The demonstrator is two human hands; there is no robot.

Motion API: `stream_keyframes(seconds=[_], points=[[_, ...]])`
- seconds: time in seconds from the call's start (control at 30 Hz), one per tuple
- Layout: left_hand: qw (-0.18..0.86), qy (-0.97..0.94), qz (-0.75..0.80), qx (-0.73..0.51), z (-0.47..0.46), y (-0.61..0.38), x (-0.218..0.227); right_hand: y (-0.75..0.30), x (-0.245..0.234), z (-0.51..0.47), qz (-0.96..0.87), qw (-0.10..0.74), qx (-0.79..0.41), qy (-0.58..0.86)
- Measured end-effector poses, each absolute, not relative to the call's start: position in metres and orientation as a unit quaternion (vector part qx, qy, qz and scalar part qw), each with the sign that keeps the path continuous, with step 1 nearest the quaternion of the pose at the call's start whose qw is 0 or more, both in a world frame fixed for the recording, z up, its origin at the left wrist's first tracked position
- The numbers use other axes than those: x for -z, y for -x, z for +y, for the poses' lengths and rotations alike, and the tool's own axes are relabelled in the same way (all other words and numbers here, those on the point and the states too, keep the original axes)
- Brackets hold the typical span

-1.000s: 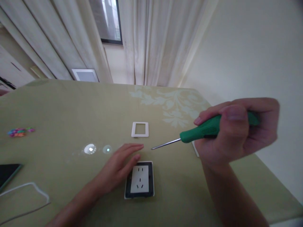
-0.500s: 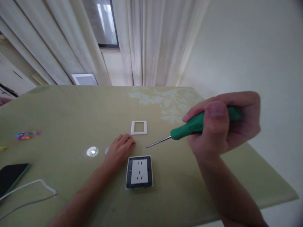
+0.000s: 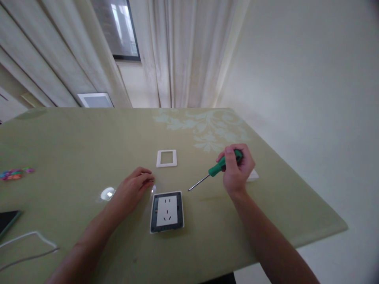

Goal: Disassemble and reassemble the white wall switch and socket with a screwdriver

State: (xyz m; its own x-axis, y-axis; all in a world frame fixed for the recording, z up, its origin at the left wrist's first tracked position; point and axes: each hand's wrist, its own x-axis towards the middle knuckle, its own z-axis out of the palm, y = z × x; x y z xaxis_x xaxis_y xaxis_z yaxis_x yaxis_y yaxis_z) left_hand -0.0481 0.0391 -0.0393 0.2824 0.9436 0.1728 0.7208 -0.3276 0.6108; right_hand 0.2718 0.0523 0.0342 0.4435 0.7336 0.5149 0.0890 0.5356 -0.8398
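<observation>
My right hand [image 3: 237, 167] is closed around the green handle of a screwdriver [image 3: 217, 168]. Its metal shaft slants down to the left, and the tip is in the air just right of a wall socket [image 3: 167, 212]. The socket has a white slotted face in a dark frame and lies face up in a white box. Up and left of it, my left hand [image 3: 134, 186] is low over the table with thumb and fingers pinched together; whatever they hold is too small to name. A white square cover frame [image 3: 166, 158] lies flat beyond the socket.
A white item [image 3: 252, 176] is partly hidden behind my right hand. On the left of the table [image 3: 89, 150] are small colourful pieces [image 3: 14, 173], a dark flat device [image 3: 8, 221] and a white cable [image 3: 32, 233]. A wall borders the right side; curtains hang behind.
My right hand has moved away from the camera and down with the screwdriver, uncovering the white item. My left hand has lifted slightly, its fingertips pinched. The view has shifted a little right.
</observation>
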Motion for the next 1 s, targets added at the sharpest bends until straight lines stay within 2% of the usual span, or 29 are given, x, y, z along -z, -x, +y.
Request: stream_keyframes(seconds=[0.2,0.4,0.63,1.0], points=[[0.180,-0.774,0.556,-0.245,0.034,0.043,0.036,-0.276,-0.010,0.058,-0.409,0.719,-0.310,0.468],[0.282,-0.732,0.505,-0.361,0.011,0.018,0.015,-0.278,-0.006,0.064,-0.339,0.713,-0.365,0.494],[0.382,-0.757,0.412,-0.335,-0.022,0.002,0.012,-0.276,0.001,0.063,-0.318,0.697,-0.390,0.511],[0.327,-0.804,0.356,-0.347,-0.019,-0.005,0.010,-0.276,0.002,0.061,-0.317,0.690,-0.397,0.515]])
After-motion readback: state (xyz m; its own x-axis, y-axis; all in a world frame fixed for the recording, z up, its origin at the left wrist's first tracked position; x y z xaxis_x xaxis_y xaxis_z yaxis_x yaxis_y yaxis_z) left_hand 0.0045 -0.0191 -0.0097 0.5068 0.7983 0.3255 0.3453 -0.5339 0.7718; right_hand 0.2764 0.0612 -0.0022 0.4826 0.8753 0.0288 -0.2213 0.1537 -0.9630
